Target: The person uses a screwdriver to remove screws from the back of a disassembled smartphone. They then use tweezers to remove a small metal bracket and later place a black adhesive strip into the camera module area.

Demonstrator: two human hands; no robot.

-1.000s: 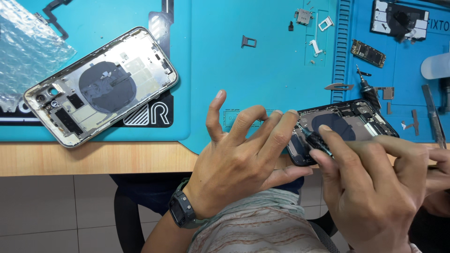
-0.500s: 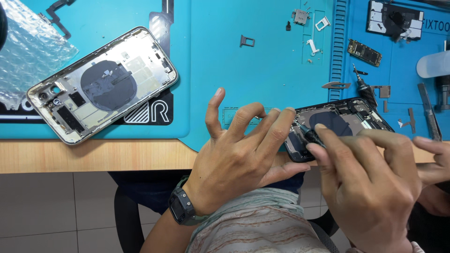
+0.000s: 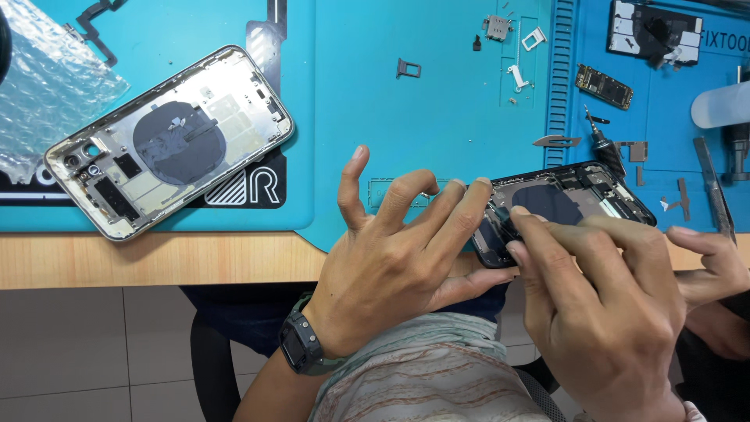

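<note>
**Two hands at a dark phone on the near edge**

The dark opened phone (image 3: 574, 205) lies at the near edge of the surface (image 3: 156, 258), towards its right end, half on the blue work mat (image 3: 437, 125) and tilted, its inner parts facing up. The left hand (image 3: 398, 258) is spread wide, fingers arched, with the fingertips (image 3: 480, 186) pressing on the phone's left end; it grips nothing, only steadies. A dark watch (image 3: 301, 344) sits on that wrist. The right hand (image 3: 601, 305) is bunched over the phone's near side, thumb and forefinger pinched together on something inside the casing; what they pinch is too small to make out.

Well apart, towards the far left corner, a silver phone housing (image 3: 168, 141) lies open on the mat, with a sheet of bubble wrap (image 3: 47, 86) just beside it. Small metal parts, a card tray (image 3: 408, 69) and a little circuit board (image 3: 604, 86) are scattered along the far right side. Another person's hand (image 3: 715, 258) rests at the right edge.
</note>
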